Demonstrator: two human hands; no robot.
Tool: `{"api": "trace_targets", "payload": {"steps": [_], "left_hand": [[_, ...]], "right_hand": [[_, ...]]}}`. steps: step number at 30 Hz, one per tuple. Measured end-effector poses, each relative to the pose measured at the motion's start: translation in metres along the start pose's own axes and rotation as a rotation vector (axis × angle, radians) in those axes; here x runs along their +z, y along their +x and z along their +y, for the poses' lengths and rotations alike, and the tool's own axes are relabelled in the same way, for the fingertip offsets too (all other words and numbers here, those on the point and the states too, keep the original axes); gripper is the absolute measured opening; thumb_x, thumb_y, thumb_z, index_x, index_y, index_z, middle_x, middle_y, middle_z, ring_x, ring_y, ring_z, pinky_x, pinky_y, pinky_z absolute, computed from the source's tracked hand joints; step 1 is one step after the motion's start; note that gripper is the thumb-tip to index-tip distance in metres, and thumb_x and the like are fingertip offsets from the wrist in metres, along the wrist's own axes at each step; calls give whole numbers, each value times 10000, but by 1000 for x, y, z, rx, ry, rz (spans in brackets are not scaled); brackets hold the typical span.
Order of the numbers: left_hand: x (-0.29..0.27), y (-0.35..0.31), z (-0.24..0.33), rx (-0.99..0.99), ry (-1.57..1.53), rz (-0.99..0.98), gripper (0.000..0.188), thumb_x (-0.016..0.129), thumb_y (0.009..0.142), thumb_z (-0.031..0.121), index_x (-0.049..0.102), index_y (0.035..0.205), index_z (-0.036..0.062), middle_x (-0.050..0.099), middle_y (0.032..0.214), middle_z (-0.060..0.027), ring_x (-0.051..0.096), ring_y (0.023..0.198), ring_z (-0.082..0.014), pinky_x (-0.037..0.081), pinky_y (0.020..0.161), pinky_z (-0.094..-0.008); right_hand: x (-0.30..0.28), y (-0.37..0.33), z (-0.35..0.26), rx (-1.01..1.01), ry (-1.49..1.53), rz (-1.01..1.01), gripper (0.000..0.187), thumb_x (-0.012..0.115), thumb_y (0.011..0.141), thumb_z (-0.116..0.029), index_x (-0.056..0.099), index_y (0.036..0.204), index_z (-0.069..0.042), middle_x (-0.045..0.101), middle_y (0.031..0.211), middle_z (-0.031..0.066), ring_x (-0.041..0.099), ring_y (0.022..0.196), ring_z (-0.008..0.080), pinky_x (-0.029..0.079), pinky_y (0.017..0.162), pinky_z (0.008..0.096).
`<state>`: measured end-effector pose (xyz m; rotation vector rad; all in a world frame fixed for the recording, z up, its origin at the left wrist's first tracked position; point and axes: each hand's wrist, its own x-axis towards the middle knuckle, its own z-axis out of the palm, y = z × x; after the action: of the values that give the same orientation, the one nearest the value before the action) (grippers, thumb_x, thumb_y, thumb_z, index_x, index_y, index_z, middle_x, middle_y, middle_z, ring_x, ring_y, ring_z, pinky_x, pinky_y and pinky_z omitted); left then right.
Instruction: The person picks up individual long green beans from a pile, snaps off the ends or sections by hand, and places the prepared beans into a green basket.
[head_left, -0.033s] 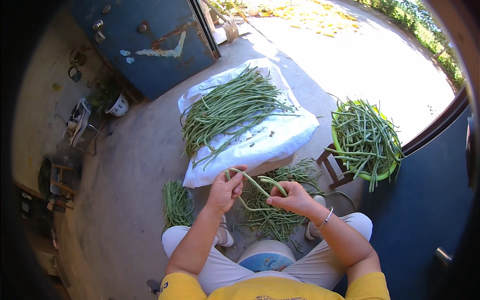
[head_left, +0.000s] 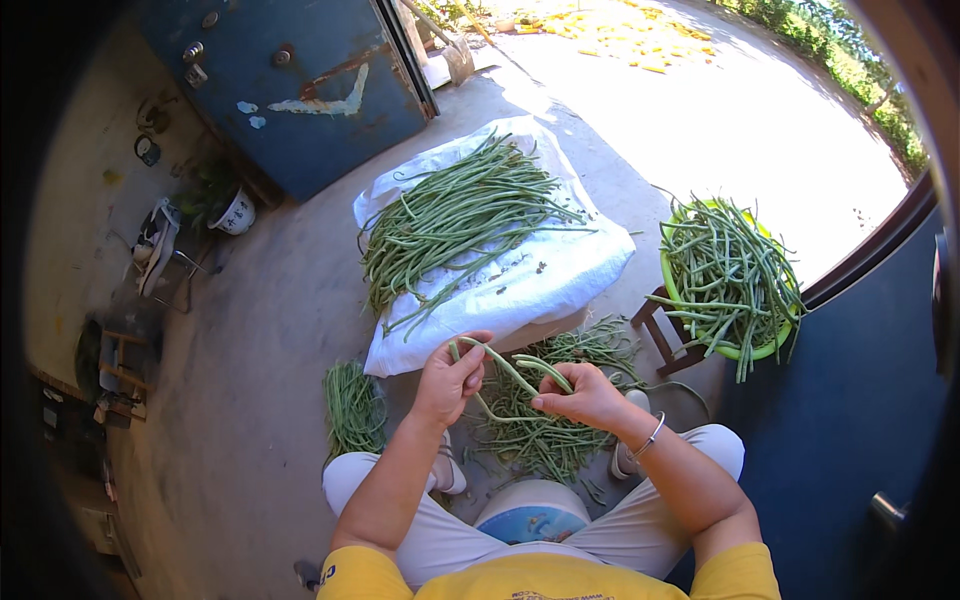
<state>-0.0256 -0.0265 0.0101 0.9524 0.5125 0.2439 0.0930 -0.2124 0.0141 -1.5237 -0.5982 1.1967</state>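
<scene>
Centrally, in the head view, a seated person holds one long green bean (head_left: 510, 368) between both hands above the knees. The left hand (head_left: 452, 378) is closed around the bean's left end, fingers curled and thumb pressed on top. The right hand (head_left: 580, 395) pinches the bean's other end between thumb and fingertips; a thin bracelet (head_left: 650, 437) circles that wrist. The bean bends in a loop between the two hands, with one strand hanging slightly below them.

Directly beneath the hands, on the concrete floor (head_left: 270, 330), lies a loose heap of beans (head_left: 545, 430) spreading between the person's feet. A smaller, tidier bundle of beans (head_left: 352, 408) lies on the floor just beside the left knee. A round blue and white container (head_left: 530, 520) sits between the thighs, partly hidden by the yellow shirt.

Farther from the person, a white woven sack (head_left: 560, 275) is spread over a low raised support, carrying a large pile of long beans (head_left: 450, 215) laid roughly parallel. To the right, a green basin (head_left: 672, 285) filled with more beans rests on a small wooden stool (head_left: 660, 335); several beans hang over its rim.

At upper left stands a worn blue metal door (head_left: 300, 90), with a small white pot (head_left: 238, 213) holding a plant near its foot. Sunlit pavement lies beyond the sack, and a dark blue panel fills the right edge.
</scene>
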Motion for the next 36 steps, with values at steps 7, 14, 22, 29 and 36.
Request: {"api": "trace_targets", "payload": {"steps": [7, 14, 22, 29, 36], "left_hand": [[6, 5, -6, 160, 229, 152, 136, 520, 883, 119, 576, 960, 22, 583, 706, -49, 400, 461, -32, 281, 400, -162], [-5, 4, -1, 242, 850, 98, 193, 506, 894, 177, 599, 828, 21, 554, 634, -11, 386, 467, -37, 290, 424, -187], [-8, 10, -10, 147, 478, 146, 219, 466, 913, 180, 572, 801, 25, 482, 591, 11, 381, 494, -32, 289, 440, -177], [-1, 2, 2, 65, 149, 64, 244, 477, 913, 270, 527, 835, 44, 507, 638, -16, 391, 446, -54, 285, 386, -179], [9, 0, 2, -25, -77, -140, 383, 374, 927, 371, 501, 1034, 25, 554, 844, -93, 501, 609, -123, 374, 479, -222]], "right_hand": [[-7, -6, 4, -45, -32, -10, 178, 687, 752, -169, 572, 725, -37, 516, 611, -33, 442, 569, 46, 373, 505, 219], [-25, -14, -1, -94, -150, 106, 170, 660, 760, -179, 601, 742, -20, 528, 611, -13, 444, 569, 58, 384, 516, 240], [-38, -6, 8, -78, -40, 214, 178, 608, 813, -195, 583, 765, -26, 546, 572, 12, 430, 445, 57, 345, 417, 219], [-90, 5, 10, -343, 639, 722, 165, 538, 882, -196, 503, 855, -37, 575, 605, 64, 403, 353, 54, 284, 319, 184], [-151, -3, 2, -390, 1040, 1001, 289, 487, 905, -307, 450, 977, -30, 609, 931, 151, 408, 395, 63, 297, 328, 185]]}}
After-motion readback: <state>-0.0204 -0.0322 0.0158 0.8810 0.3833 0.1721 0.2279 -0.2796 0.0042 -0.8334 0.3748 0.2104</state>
